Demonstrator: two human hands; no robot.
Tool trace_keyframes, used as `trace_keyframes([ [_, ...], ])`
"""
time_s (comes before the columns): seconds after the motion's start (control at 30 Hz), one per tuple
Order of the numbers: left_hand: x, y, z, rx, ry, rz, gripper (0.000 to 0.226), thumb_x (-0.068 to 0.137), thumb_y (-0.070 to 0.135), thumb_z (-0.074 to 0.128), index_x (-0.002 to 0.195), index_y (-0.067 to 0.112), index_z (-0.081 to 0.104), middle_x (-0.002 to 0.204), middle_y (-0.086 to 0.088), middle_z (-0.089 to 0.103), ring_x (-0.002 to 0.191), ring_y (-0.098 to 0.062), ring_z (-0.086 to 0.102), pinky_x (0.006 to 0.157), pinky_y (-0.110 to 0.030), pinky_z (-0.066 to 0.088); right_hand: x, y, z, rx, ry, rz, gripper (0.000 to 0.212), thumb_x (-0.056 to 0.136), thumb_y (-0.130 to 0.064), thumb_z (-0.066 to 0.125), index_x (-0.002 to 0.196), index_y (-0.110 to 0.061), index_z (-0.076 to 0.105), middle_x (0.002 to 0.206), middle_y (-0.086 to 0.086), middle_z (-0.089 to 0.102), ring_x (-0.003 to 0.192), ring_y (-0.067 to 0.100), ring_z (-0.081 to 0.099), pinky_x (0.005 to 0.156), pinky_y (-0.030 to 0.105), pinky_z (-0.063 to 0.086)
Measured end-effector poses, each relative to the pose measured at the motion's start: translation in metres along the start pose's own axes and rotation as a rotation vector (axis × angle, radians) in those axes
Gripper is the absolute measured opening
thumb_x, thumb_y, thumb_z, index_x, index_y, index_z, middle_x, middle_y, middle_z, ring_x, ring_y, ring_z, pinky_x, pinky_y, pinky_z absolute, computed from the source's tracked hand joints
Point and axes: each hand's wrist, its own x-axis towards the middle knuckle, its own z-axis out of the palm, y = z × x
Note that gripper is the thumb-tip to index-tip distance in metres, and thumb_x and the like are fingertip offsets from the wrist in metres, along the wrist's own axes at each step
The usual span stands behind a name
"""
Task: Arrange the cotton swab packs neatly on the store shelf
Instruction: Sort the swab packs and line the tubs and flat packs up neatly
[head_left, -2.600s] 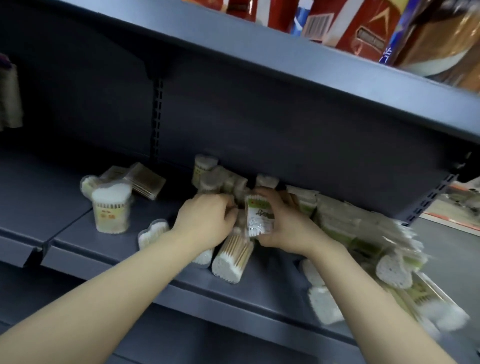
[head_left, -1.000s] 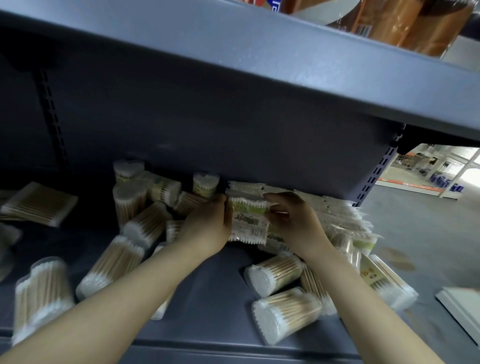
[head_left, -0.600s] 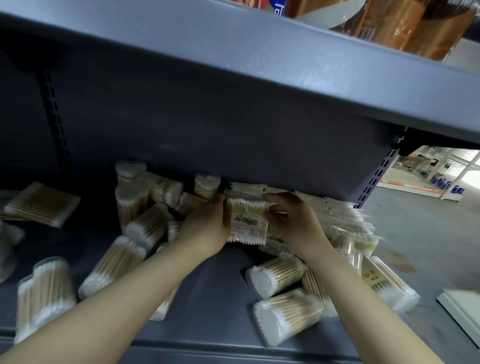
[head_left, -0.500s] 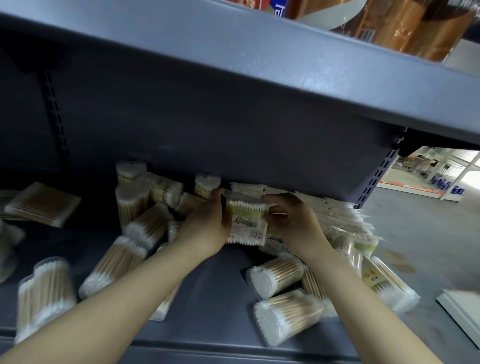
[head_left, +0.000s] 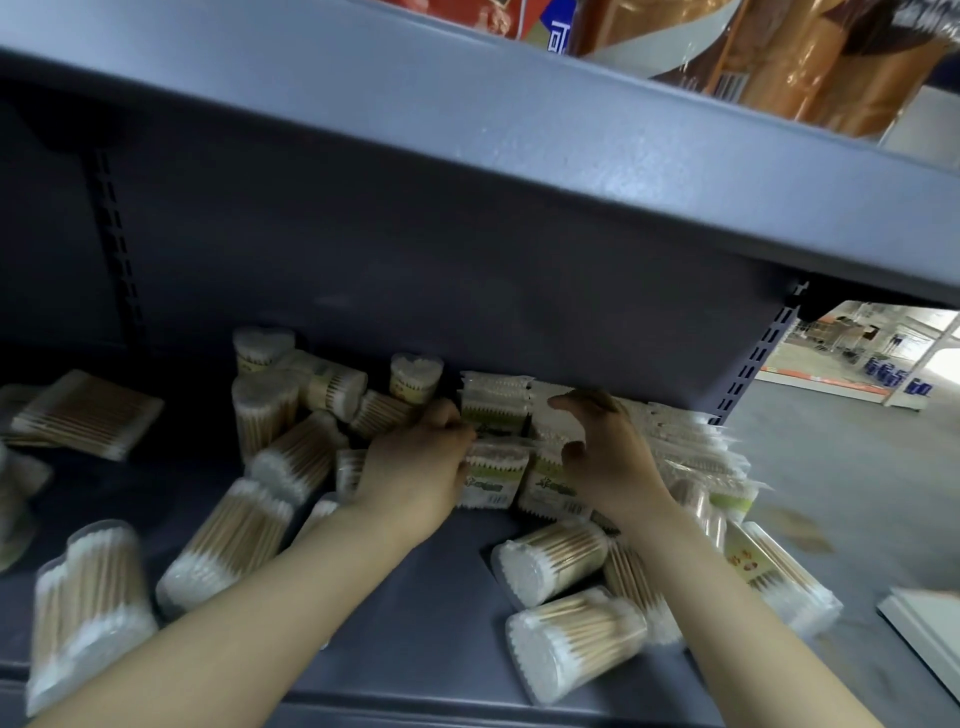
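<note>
- Clear plastic, white tips and pale wooden sticks everywhere: flat bagged packs (head_left: 496, 480) with green labels at frame centre, standing on edge against the back of the grey shelf (head_left: 426, 613).
- Left hand (head_left: 415, 475) at centre, fingers curled onto the left edge of the front bagged pack, gripping it.
- Right hand (head_left: 605, 457) just right of centre, thumb and fingers spread over the neighbouring green-label pack (head_left: 550, 488), seemingly steadying it; whether truly pinched, impossible to tell.
- Key relation: the packs sit between the two hands, both equally near, label faces turned toward the camera, swabs running up and down.
- Row of similar bags (head_left: 685, 447) fanning off to the right of centre, leaning unevenly.
- Round tubs (head_left: 550, 564) tipped on their sides at lower right, long axes pointing toward upper right, cotton ends facing the camera.
- More fallen tubs (head_left: 228, 545) at lower left; a few upright tubs (head_left: 415, 376) at the back.
- A flat loose pack (head_left: 83, 413) at far left.
- Likely next: pressing the held packs square into the row, then righting the tubs.
</note>
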Motion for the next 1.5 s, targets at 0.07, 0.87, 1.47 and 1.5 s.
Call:
trace_keyframes([
  [0.07,0.002,0.001,-0.001,0.168,-0.003,0.065,0.031,0.043,0.015,0.089,0.066,0.015,0.069,0.078,-0.001,0.062,0.065,-0.025,0.061,0.041,-0.025,0.044,0.004,0.003,0.0,-0.05,-0.168,0.049,0.069,0.084,0.002,0.045,0.146,-0.011,0.02,0.154,0.004,0.016,0.142,0.018,0.011,0.111,0.022,0.015],
  [0.87,0.032,0.002,0.023,0.45,-0.018,0.047,0.053,0.048,0.013,0.084,0.098,0.007,0.066,0.098,-0.008,0.061,0.093,-0.026,0.059,0.076,-0.033,0.049,0.009,0.005,0.013,-0.294,-0.517,0.063,0.075,0.095,-0.016,0.038,0.144,-0.008,-0.018,0.153,0.01,-0.023,0.142,0.021,-0.019,0.113,0.029,-0.009],
  [1.47,0.037,0.01,0.023,0.353,-0.083,0.017,0.064,0.067,0.017,0.077,0.125,0.013,0.051,0.119,-0.004,0.051,0.106,-0.024,0.051,0.084,-0.032,0.044,0.01,0.002,0.014,-0.294,-0.513,0.065,0.077,0.093,-0.017,0.039,0.145,-0.007,-0.016,0.153,0.013,-0.022,0.142,0.023,-0.018,0.114,0.031,-0.009],
  [1.5,0.036,0.01,0.026,0.341,-0.082,0.024,0.059,0.083,0.018,0.062,0.136,0.015,0.037,0.13,-0.003,0.04,0.117,-0.023,0.041,0.094,-0.031,0.036,0.01,0.002,0.014,-0.29,-0.51,0.066,0.077,0.093,-0.017,0.039,0.145,-0.008,-0.016,0.153,0.012,-0.022,0.142,0.023,-0.018,0.114,0.031,-0.009],
])
